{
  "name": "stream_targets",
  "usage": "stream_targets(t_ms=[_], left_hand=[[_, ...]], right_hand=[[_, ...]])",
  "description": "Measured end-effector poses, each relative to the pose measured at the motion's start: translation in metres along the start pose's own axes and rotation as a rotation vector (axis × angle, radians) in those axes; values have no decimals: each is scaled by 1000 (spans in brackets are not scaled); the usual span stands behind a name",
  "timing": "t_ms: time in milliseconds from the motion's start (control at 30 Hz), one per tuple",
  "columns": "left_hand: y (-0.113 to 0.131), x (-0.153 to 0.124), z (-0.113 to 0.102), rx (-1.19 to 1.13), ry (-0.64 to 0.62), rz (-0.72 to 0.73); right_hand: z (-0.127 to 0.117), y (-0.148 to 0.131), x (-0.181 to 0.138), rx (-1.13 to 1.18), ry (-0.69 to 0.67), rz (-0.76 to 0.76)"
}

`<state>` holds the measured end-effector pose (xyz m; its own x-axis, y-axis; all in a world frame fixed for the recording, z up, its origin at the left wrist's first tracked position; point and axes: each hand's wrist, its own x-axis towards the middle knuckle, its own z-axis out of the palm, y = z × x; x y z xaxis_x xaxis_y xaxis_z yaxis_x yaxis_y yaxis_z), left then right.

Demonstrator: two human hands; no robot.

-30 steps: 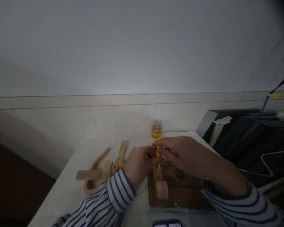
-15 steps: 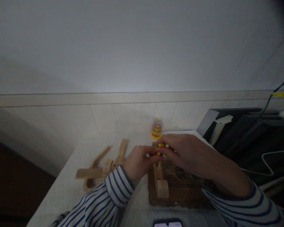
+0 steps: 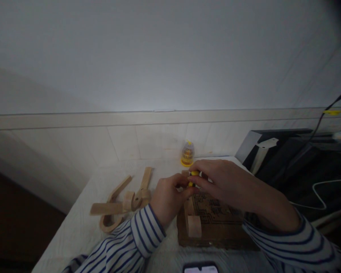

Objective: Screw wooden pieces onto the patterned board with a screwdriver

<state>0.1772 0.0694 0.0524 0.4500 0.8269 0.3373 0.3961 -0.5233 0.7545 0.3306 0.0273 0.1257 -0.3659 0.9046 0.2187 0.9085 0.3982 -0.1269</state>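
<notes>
A small yellow-and-black screwdriver (image 3: 194,173) stands over the upper part of a wooden piece. My right hand (image 3: 220,182) is closed round its top, thumb and fingers pinching the yellow handle. From the left, my left hand (image 3: 170,195) pinches lower down at the same tool; its fingertips partly cover it. Beneath both hands lies the wooden piece (image 3: 194,226), a narrow strip with a wider block at its near end, resting on a brown carved board (image 3: 216,237). The screwdriver's tip is hidden by the fingers.
Left of my hands lie several joined wooden parts (image 3: 110,208) and a wooden ring (image 3: 109,227). A clear-topped bit case with a yellow base (image 3: 186,156) stands by the wall. At the near edge is a phone (image 3: 200,268). Dark panels (image 3: 298,163) and a white cable (image 3: 315,193) are at right.
Both hands stay at the same spot. The left wrist has shifted slightly right, and a bit more yellow of the screwdriver shows between my fingers.
</notes>
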Motion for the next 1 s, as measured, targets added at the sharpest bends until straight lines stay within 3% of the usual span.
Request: stream_targets(t_ms=[333,567,1000], left_hand=[[2,1,-4,28,-12,12],[5,5,-11,-25,-109,-22],[-1,10,-19,-205,-322,53]], right_hand=[[0,2,2,202,-64,-123],[4,3,3,97,-8,-113],[8,-5,4,-55,10,-70]])
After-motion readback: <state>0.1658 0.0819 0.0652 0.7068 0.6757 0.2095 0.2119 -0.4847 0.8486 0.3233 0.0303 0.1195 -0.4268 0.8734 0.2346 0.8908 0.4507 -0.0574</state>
